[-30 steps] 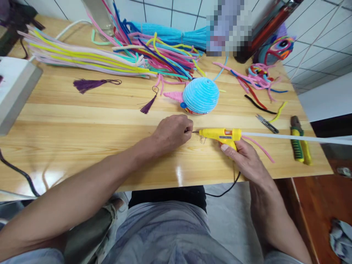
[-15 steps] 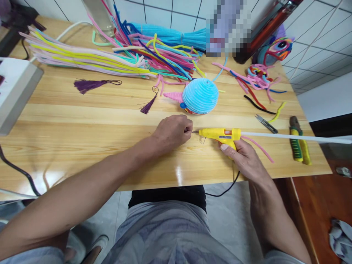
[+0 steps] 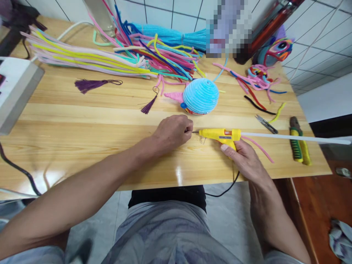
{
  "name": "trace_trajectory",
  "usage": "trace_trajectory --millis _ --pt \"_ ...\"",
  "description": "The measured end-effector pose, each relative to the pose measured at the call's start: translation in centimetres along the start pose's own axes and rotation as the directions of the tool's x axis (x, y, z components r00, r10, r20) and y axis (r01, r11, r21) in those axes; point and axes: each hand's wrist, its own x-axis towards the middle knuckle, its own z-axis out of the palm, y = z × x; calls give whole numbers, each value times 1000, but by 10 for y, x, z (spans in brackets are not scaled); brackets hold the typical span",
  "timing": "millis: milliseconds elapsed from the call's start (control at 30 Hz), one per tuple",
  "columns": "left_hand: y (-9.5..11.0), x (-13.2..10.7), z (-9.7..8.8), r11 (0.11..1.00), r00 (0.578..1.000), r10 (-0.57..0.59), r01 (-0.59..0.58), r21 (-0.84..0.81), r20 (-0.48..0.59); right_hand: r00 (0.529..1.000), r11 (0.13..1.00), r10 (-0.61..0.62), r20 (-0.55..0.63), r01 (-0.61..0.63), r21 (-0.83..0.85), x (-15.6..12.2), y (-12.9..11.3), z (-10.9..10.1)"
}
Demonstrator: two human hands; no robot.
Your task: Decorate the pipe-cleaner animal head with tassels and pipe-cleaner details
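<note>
My right hand grips a yellow hot glue gun by its handle, with a long white glue stick running out of its back end. The gun's nozzle points left and meets the curled fingers of my left hand. That hand is closed near the tabletop; whatever it pinches is hidden behind the fingers. Just beyond it sits a light blue ball-shaped figure wound from fuzzy stems, with a pink cone on its left side. A small purple tassel lies to the left of the figure.
Bundled pipe cleaners line the back of the wooden table. Another purple tassel lies at left. Thread snips and green-yellow pliers rest at right. A white power strip stands at the left edge; a black cord hangs at front.
Both hands, the glue gun and the blue figure hold their places. At the lower left, the foot in a slipper seen below the table is no longer visible.
</note>
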Motion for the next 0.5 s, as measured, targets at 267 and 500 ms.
trace_trajectory --millis 267,500 --pt "-1 -1 1 1000 1000 17 -17 6 -20 1000 1000 10 13 -11 11 1 -2 0" --pt "-3 -1 -1 995 999 13 -18 -102 -48 998 993 53 -26 -50 102 0 2 -2"
